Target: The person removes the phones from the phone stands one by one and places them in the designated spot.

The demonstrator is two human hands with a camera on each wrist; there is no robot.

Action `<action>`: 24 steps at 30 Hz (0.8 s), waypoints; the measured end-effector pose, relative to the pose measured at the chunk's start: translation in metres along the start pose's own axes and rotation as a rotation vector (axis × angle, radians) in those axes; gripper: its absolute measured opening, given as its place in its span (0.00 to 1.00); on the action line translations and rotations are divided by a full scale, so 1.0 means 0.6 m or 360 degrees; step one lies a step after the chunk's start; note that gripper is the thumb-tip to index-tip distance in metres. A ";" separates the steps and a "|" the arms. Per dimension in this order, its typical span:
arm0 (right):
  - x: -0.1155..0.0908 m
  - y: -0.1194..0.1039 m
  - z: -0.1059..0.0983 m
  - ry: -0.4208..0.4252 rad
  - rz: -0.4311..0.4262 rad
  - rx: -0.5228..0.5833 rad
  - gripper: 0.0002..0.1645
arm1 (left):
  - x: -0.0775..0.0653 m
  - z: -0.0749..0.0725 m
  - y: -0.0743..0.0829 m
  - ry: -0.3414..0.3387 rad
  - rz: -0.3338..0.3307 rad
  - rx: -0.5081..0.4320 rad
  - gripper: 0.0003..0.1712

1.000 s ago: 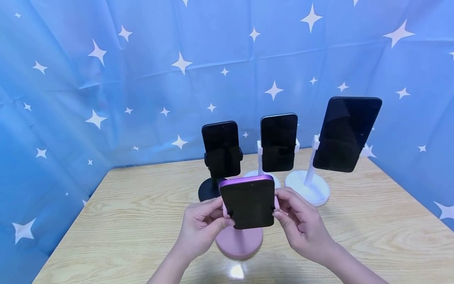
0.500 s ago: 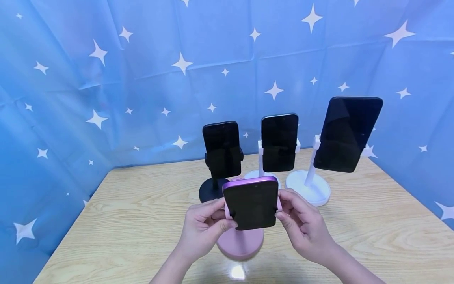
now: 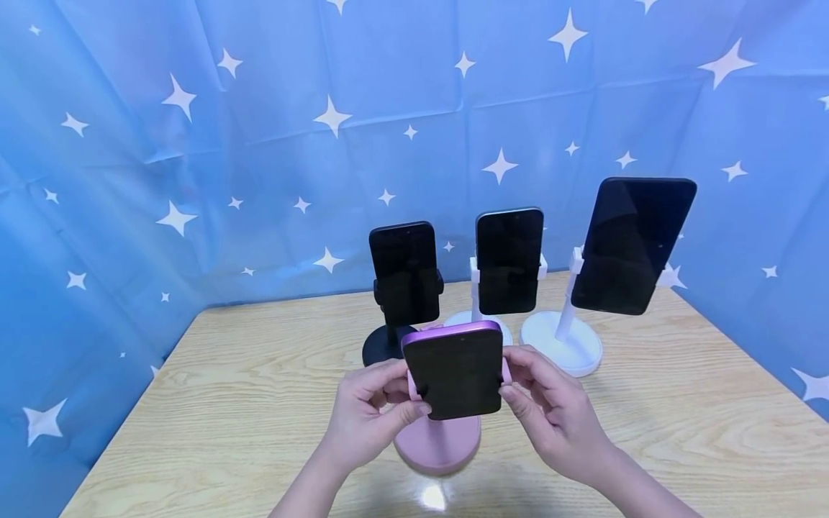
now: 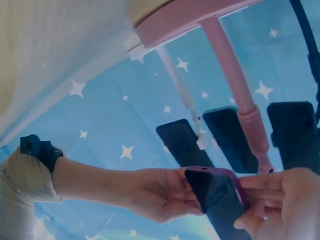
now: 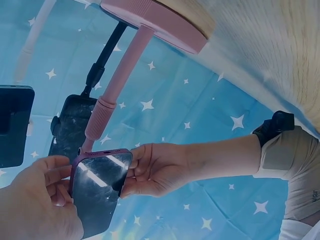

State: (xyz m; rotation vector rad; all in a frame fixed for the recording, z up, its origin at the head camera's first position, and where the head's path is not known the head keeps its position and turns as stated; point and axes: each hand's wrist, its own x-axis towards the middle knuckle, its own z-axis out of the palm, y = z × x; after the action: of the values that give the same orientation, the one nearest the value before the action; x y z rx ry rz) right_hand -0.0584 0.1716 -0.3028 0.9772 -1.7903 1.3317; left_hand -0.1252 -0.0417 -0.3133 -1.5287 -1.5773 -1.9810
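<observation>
A purple-edged smartphone [image 3: 456, 374] with a dark screen sits tilted back in the side arms of a pink phone stand [image 3: 439, 447]. At its left edge my left hand [image 3: 372, 410] pinches the pink side arm, thumb on the phone's front. On the other edge, my right hand [image 3: 550, 410] holds the right side arm between thumb and fingers. From below, in the left wrist view, the stand's pink post [image 4: 227, 65] runs from the base to behind the phone. The clamp's back is largely hidden by phone and hands.
Behind stand a black stand [image 3: 382, 347] with a black phone [image 3: 406, 273], a white stand [image 3: 476, 295] with another phone [image 3: 509, 260], and a second white stand [image 3: 562, 344] bearing a larger dark-screened device [image 3: 635, 244]. A star-patterned blue curtain [image 3: 272, 158] hangs behind the wooden table [image 3: 227, 403].
The phone and both hands shift slightly right, then back left to nearly where they were. Both hands keep their grip on the side arms. The stands behind stay put.
</observation>
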 end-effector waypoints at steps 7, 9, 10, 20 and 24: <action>0.010 -0.016 0.003 0.0006 0.0041 -0.0181 0.19 | 0.013 -0.013 -0.003 -0.0043 0.0067 0.0172 0.27; 0.023 -0.026 0.009 0.0054 -0.0005 -0.0283 0.22 | 0.020 -0.016 -0.004 -0.0083 0.0077 0.0172 0.32; 0.029 -0.030 0.012 0.0082 -0.0031 -0.0334 0.24 | 0.024 -0.017 -0.005 -0.0112 0.0085 0.0171 0.35; -0.009 0.091 0.059 0.0190 -0.0337 -0.0773 0.62 | 0.066 -0.011 -0.010 -0.0517 0.0052 0.0204 0.40; 0.059 -0.016 0.095 0.0135 -0.0262 -0.1018 0.45 | 0.071 -0.009 -0.017 -0.0574 0.0072 0.0302 0.42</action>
State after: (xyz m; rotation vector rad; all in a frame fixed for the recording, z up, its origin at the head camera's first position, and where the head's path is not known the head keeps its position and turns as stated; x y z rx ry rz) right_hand -0.0723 0.1088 -0.2814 0.6770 -1.8457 0.6155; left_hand -0.1545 -0.0235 -0.2855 -1.8986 -1.7801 -1.5416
